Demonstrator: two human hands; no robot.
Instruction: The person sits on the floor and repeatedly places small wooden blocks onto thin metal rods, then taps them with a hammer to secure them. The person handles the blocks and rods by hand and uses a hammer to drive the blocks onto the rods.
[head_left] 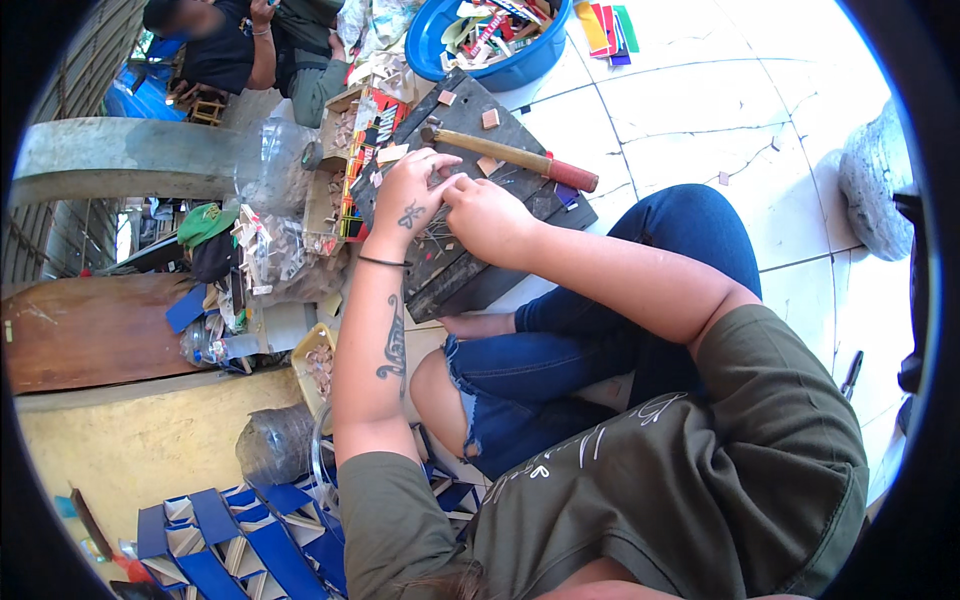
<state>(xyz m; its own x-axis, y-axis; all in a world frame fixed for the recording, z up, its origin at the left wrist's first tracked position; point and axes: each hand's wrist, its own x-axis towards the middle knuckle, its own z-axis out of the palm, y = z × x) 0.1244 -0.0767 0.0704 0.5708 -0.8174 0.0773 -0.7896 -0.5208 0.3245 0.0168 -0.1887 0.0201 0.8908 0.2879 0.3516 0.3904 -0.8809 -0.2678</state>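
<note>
My left hand (405, 197) and my right hand (486, 218) meet over a dark, worn work board (455, 283). Their fingertips are pinched together, and whatever lies between them is too small or hidden to make out. Just beyond the hands a hammer (500, 152) lies across the board, its wooden handle ending in a red grip. Small pinkish-brown wooden blocks (490, 119) are scattered around it. Some thin nails (432, 240) seem to lie under my hands, partly covered. A small blue piece (566, 194) sits near the board's right edge.
Left of the board are a wooden box (326, 205) of small pieces and a yellow tray (316, 357). A blue tub (487, 72) of strips stands beyond, beside coloured sheets (603, 32). Blue stacked pieces (225, 540) lie lower left. Another person (225, 45) sits far left.
</note>
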